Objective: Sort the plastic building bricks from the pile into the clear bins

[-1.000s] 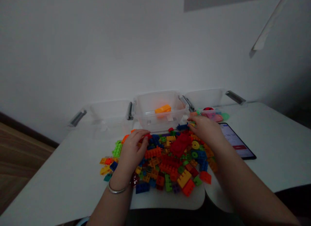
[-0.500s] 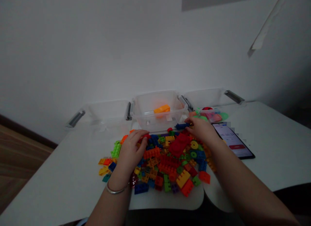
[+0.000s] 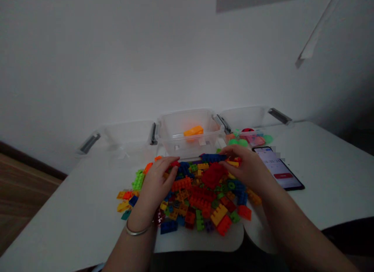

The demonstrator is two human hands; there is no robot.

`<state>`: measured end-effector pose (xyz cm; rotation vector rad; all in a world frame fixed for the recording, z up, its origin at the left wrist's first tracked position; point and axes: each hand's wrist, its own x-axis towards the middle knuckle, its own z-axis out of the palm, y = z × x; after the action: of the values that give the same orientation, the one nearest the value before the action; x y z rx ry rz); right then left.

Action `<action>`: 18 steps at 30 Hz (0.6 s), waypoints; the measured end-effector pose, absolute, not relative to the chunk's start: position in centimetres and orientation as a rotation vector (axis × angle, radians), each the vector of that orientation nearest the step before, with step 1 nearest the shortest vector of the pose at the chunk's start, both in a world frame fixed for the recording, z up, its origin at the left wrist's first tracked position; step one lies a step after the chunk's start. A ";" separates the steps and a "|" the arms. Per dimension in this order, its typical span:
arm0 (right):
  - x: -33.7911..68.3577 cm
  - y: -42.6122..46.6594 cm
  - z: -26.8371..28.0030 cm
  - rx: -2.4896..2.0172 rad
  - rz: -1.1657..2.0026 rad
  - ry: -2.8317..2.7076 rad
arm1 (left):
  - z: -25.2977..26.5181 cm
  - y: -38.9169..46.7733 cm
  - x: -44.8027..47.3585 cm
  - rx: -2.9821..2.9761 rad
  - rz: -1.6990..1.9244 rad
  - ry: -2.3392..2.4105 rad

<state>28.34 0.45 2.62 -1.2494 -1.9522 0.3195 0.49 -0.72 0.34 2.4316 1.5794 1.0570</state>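
A heap of colourful building bricks (image 3: 201,198) lies on the white table before me. My left hand (image 3: 159,176) rests on the heap's left side, thumb apart from the fingers. A small red brick (image 3: 175,163) shows between their tips; the hand does not appear to grip it. At the back of the heap, my right hand (image 3: 247,163) holds a long blue studded brick (image 3: 213,158) by its right end, between thumb and fingers. Just below that brick lies a large red brick (image 3: 213,175). The right palm hides some bricks under it.
Behind the heap stands a clear plastic box (image 3: 166,141) with an orange piece (image 3: 193,131) inside. Other clear boxes flank it on the left (image 3: 128,135) and right (image 3: 248,116). Green and pink pieces (image 3: 254,139) lie near the right box. A phone (image 3: 282,172) lies at right.
My right hand has turned and come slightly lower, over the heap. The blue brick has moved left and down with it. My left hand has stayed in place.
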 end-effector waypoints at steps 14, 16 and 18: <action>26.6 -0.8 -1.4 -0.696 0.154 -2.026 | 2.2 -1.8 1.9 2.450 0.937 1.362; 26.6 -1.0 -1.4 -0.686 0.119 -2.017 | 2.3 -2.0 2.7 2.489 0.887 1.352; 26.7 -1.2 -1.4 -0.672 0.090 -2.023 | 2.4 -2.3 3.3 2.528 0.855 1.344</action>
<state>26.66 -1.16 -1.37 -0.6717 -2.0230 0.0900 3.33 -2.27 2.37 2.5280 1.3443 0.8546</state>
